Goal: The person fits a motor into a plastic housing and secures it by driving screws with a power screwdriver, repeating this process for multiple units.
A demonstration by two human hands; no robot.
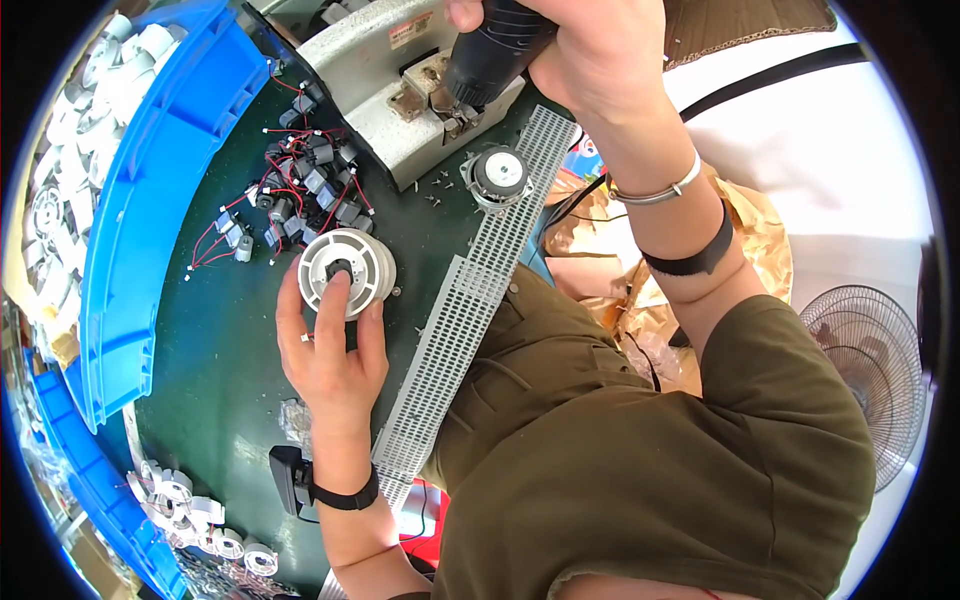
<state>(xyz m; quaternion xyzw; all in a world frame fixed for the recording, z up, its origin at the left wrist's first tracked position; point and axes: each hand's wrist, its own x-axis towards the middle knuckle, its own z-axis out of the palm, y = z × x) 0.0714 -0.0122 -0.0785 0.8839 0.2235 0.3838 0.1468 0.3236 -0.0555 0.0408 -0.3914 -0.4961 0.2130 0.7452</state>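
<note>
Left hand on a white housing, right hand round a black driver

On a clock dial centred on the housing [372, 268], 12 pointing up the view, the left hand [335, 375] reaches in from 6. Its thumb and fingers are closed about the housing, one fingertip at the dark central hole. The housing is round, of smooth matte plastic, its face ringed with slots, and sits over the dark green tabletop [220, 345].

Towards 1 o'clock the right hand [595, 65] is wrapped round the driver [498, 50], a thick, dark barrel with grooves. Its nose points down at the metal blocks of a pale, speckled machine [375, 75]; whether it touches them cannot be told. A small label [408, 30] on the machine bears reddish print, too small to read.

At 11 lies a tangle of motors [315, 185], grey and boxy, with thin red wires. At 2 stands a round unit [498, 175] with a dark top and silvery disc; loose screws [437, 185] are scattered near it. A pale perforated strip [455, 325] slants from 2 down to 5. At 10 a ribbed, glossy blue crate [150, 190] stands beside heaped white parts [75, 180].
</note>
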